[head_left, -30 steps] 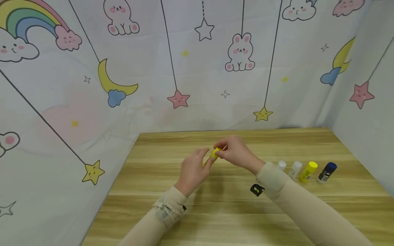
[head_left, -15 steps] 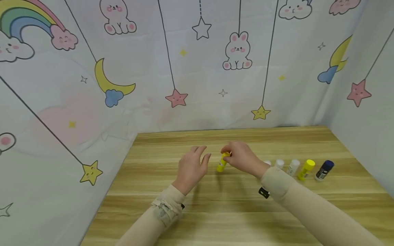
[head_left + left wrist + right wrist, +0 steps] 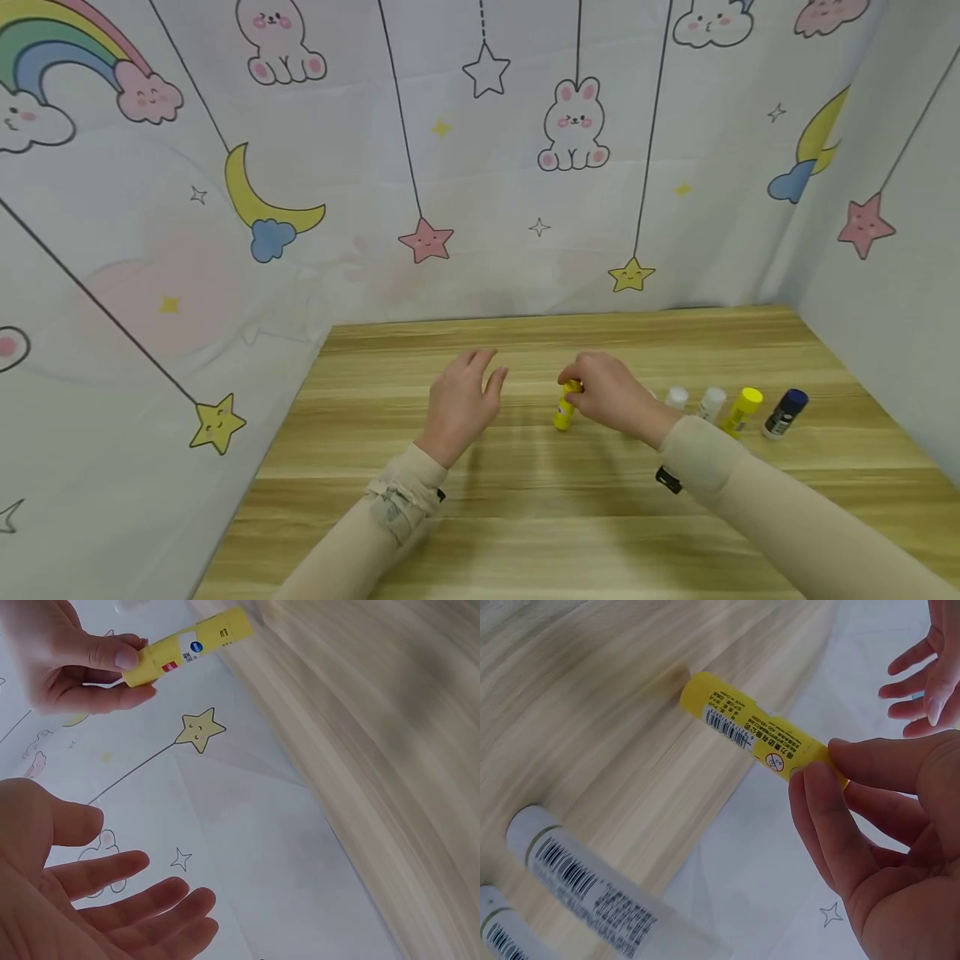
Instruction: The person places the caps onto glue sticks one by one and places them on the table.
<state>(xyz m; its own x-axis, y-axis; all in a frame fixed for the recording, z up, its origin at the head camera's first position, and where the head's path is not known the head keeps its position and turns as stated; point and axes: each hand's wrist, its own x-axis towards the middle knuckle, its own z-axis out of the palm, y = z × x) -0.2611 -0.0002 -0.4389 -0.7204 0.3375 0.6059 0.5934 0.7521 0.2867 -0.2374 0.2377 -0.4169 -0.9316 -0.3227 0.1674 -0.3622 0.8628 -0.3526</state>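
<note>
My right hand (image 3: 613, 396) pinches a yellow glue stick (image 3: 563, 415) by its upper end, between thumb and fingertips. The stick hangs slightly tilted; whether its lower end touches the table cannot be told. In the right wrist view a barcode and small print show on the glue stick (image 3: 754, 731). The left wrist view shows a red and blue logo on the same glue stick (image 3: 191, 646). My left hand (image 3: 459, 408) is held to the left of it, fingers spread and apart from the stick, with nothing in it.
Right of my right hand, a row of upright glue sticks stands on the wooden table (image 3: 525, 533): white ones (image 3: 712, 403), a yellow one (image 3: 744, 408) and one with a dark blue cap (image 3: 787, 412). My right hand partly hides the row. A patterned white cloth (image 3: 480, 192) hangs behind.
The yellow glue stick has left my left hand's fingers. My right hand has carried it rightward and lower, towards the row. My left hand has opened and stayed nearly in place.
</note>
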